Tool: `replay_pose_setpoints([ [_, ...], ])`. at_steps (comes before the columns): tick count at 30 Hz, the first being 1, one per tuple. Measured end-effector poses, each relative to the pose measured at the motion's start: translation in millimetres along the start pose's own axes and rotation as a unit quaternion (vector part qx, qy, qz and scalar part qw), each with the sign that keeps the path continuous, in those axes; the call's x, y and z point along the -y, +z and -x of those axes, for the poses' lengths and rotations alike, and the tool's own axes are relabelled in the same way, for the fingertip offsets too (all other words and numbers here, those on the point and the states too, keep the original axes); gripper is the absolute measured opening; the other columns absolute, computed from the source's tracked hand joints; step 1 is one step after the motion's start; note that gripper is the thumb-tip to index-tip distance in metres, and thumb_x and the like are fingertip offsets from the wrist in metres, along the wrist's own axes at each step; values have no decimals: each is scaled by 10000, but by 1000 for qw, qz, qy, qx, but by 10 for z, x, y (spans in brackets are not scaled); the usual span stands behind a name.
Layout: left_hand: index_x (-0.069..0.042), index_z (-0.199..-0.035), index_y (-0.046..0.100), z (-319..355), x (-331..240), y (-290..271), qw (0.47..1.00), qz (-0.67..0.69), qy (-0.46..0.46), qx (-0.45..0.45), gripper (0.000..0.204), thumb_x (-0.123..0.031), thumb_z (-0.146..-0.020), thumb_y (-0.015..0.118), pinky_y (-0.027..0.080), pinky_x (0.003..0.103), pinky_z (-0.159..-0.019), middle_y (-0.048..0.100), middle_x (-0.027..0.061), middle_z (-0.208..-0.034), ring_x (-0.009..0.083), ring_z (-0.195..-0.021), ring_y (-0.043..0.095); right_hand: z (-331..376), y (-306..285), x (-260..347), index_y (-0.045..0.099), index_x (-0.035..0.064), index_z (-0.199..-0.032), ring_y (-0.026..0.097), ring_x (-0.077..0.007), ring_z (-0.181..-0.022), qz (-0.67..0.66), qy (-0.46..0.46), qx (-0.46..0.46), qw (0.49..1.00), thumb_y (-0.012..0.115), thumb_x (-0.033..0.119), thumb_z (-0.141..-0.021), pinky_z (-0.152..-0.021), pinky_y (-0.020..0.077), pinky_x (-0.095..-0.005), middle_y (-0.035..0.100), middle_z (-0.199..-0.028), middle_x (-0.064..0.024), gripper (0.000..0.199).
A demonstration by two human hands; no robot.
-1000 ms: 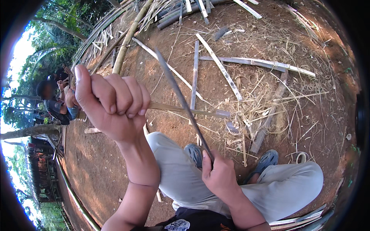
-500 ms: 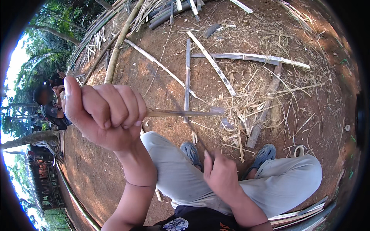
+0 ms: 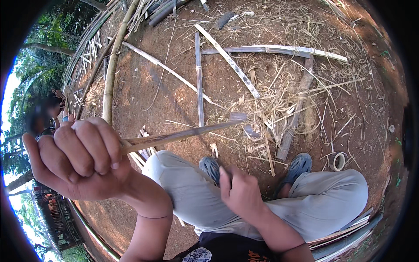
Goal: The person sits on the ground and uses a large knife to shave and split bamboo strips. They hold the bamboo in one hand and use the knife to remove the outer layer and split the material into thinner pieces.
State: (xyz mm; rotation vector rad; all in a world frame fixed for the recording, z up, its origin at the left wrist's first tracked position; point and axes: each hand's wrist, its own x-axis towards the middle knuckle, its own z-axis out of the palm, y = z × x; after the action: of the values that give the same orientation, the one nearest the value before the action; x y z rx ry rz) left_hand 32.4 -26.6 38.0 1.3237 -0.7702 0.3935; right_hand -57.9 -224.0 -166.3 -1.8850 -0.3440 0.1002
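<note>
A narrow bamboo strip (image 3: 174, 137) juts from the left hand (image 3: 78, 155) toward the middle of the view, lying nearly level above the ground. That hand is fully closed in a fist around the strip's near end. The right hand (image 3: 242, 192), lower and nearer the body, is curled tight around the base of a dark blade (image 3: 229, 172), which motion blurs to a faint streak. Beneath the hands are the person's pale grey trousers (image 3: 187, 192), knees bent, and dark clog-like shoes (image 3: 299, 167) on brown soil. Beyond the strip's far end, curled shavings (image 3: 286, 113) heap around a weathered log (image 3: 291, 135), with a round ring (image 3: 338, 161) near the right shoe. Farther out, a pale split length (image 3: 227, 60) crosses over greyer ones, and a long pole (image 3: 114, 65) stretches toward a stack of bamboo. At the left edge, another person (image 3: 43, 115) sits before green trees.
</note>
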Motion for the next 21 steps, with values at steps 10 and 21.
replay_pose_setpoints([
  [10,-230,-564,372,41,-31,-64,993,-70,-1,-93,560,-300,-1095,207,366,190,-285,364,-57,-461,56,-301,347,127,344,-1036,615,-46,-808,651,-453,-653,71,144,-30,987,570,153,-982,-591,500,-523,624,-668,-273,268],
  [21,-188,-563,437,2,50,-461,993,119,-24,2,568,-328,-1090,279,382,207,-295,406,-35,-423,62,-291,364,69,561,-1928,647,-47,-813,652,-478,-710,104,288,4,952,557,268,-991,-661,511,-547,636,-700,-290,373],
])
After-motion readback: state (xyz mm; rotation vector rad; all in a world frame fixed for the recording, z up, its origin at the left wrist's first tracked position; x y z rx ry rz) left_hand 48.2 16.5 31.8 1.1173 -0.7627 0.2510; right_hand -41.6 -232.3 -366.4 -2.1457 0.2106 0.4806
